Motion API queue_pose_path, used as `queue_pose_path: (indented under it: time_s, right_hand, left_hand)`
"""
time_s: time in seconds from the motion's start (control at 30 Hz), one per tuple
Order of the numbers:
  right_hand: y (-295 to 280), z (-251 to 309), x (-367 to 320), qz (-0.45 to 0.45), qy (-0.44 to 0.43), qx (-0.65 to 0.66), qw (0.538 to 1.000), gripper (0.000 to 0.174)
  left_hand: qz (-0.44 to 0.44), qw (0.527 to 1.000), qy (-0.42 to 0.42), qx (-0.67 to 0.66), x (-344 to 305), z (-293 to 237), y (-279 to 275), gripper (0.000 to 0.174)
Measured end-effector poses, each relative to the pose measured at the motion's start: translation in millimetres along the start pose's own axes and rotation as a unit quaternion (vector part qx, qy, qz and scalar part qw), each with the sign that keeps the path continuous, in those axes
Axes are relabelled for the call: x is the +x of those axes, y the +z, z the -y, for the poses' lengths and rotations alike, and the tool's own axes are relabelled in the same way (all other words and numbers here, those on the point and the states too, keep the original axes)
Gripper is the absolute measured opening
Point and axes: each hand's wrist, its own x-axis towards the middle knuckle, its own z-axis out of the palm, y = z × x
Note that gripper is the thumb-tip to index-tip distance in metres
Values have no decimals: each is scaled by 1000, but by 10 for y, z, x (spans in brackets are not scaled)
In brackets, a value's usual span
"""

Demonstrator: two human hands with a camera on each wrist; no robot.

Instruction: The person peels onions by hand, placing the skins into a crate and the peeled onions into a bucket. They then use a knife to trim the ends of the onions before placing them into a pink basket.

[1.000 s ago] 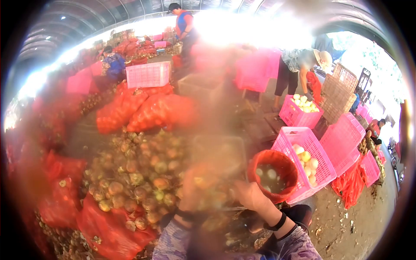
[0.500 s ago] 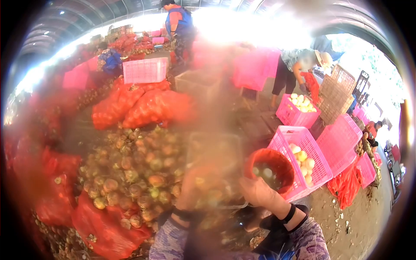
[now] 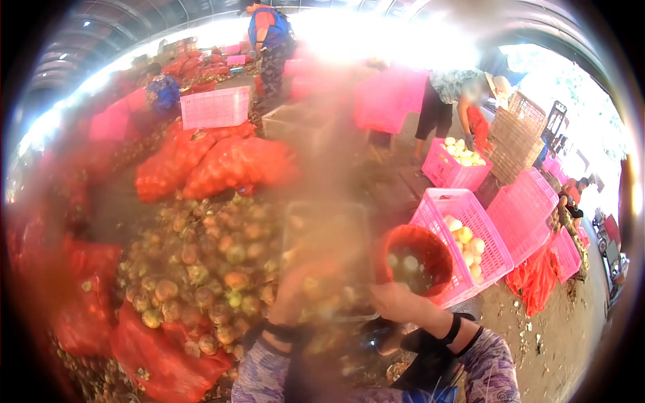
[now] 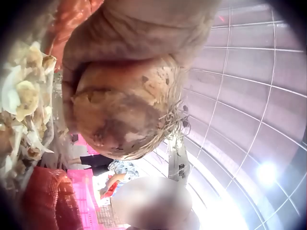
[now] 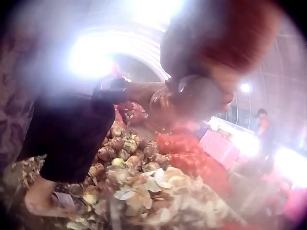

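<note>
In the left wrist view my left hand (image 4: 144, 28) grips a large onion (image 4: 120, 115), brown-skinned with dark stains and dry roots at one side. A narrow flat blade (image 4: 178, 160) shows right by those roots. My right hand (image 3: 400, 302) is curled close to the left one, in front of a red bucket (image 3: 416, 258); what it holds is blurred in the right wrist view. Haze covers much of my left hand (image 3: 292, 292) in the head view. Below both hands is a clear-rimmed crate (image 3: 326, 208), and a heap of unpeeled onions (image 3: 201, 269) lies to the left.
A pink crate (image 3: 484, 235) of peeled onions stands behind the bucket. Full red mesh sacks (image 3: 228, 168) lie beyond the heap. A bending person (image 3: 457, 94) works at another pink crate (image 3: 457, 176). Loose peelings (image 5: 158, 191) lie under the right hand.
The view has shifted slightly, so the crates and bucket sit further left and higher. Both hands stay close together. The standing person at the back has turned and moved left.
</note>
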Motion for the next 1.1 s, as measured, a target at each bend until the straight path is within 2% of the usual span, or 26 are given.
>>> queue_pose_path:
  time_s: [0.07, 0.1, 0.17, 0.2, 0.27, 0.3, 0.33, 0.37, 0.4, 0.43, 0.47, 0.53, 0.57, 0.6, 0.63, 0.67, 0.7, 0.73, 0.77, 0.8, 0.83, 0.9, 0.93, 0.97, 1.0, 1.1]
  right_hand:
    - [-9, 69, -62, 53, 111, 212, 969, 31]
    - [-60, 54, -62, 52, 114, 215, 969, 31]
    - [-153, 13, -46, 156, 3, -80, 984, 41]
    - [-114, 83, -88, 153, 9, -80, 985, 41]
    - [-38, 240, -133, 109, -39, -265, 957, 38]
    - [-140, 386, 12, 112, -39, -269, 956, 38]
    - [-291, 630, 244, 218, 74, -116, 966, 35]
    - [-372, 753, 367, 311, 184, 43, 932, 32]
    - [-60, 687, 240, 311, 185, 42, 931, 32]
    - [542, 580, 1, 63, 174, 33, 982, 31]
    - [924, 538, -150, -190, 152, 20, 970, 31]
    - [1124, 615, -199, -168, 148, -68, 972, 31]
    - [1162, 655, -169, -140, 139, -154, 968, 30]
    - [1188, 672, -145, -111, 127, -239, 956, 30]
    - [1211, 687, -118, -110, 127, -241, 956, 30]
    - [1213, 717, -73, -179, 270, 94, 942, 32]
    - [1205, 743, -48, -222, 375, 416, 798, 33]
    - [1155, 742, -56, -222, 374, 416, 798, 33]
    - [1065, 721, -74, -128, 332, 293, 888, 34]
    - [983, 712, -86, -30, 278, 159, 947, 34]
    - [915, 729, -83, -31, 277, 159, 947, 34]
    - [809, 767, -78, -233, 238, 328, 884, 26]
    - [799, 782, -90, -233, 237, 329, 884, 26]
    - [796, 800, -108, -217, 283, 517, 778, 23]
    - [792, 804, -126, -191, 316, 680, 633, 23]
    - [780, 590, -198, -147, 363, 674, 626, 23]
  left_hand:
    - [22, 1000, 7, 11, -10, 64, -72, 31]
    - [43, 999, 14, 26, -12, 87, -83, 35]
    - [36, 999, 0, 26, 11, 127, -103, 35]
    - [32, 999, -5, 22, 38, 113, -88, 35]
    - [35, 999, -19, 20, 119, 58, 72, 33]
    - [31, 999, -30, 15, 118, 35, 154, 32]
    - [33, 999, -29, 11, 73, 29, 191, 32]
    - [14, 1000, -24, 10, 19, 24, 214, 32]
    - [-4, 1000, -22, 10, -18, 33, 216, 33]
    - [-3, 1000, -23, 11, 43, 102, 135, 33]
    - [49, 999, -2, -5, 182, 218, -12, 30]
    - [103, 994, 17, -21, 267, 394, -160, 30]
    - [67, 972, 149, 170, 236, 430, -156, 33]
    - [27, 895, 274, 350, 225, 449, -148, 40]
    - [27, 895, 275, 349, 219, 453, -144, 40]
    - [41, 910, 254, 326, 152, 357, -34, 48]
    - [55, 922, 233, 304, 91, 280, 59, 56]
    - [54, 922, 233, 304, 43, 243, 135, 56]
    - [53, 938, 223, 260, 1, 217, 207, 47]
    - [51, 952, 211, 216, -18, 203, 240, 39]
    - [51, 952, 212, 216, 27, 218, 206, 39]
    - [58, 996, 74, -2, 162, 253, 122, 33]
    - [57, 996, 74, -2, 190, 270, 83, 33]
    - [60, 996, 66, -3, 200, 261, 77, 36]
    - [63, 996, 59, -4, 201, 255, 73, 40]
    - [33, 998, 57, 4, 143, 236, 90, 36]
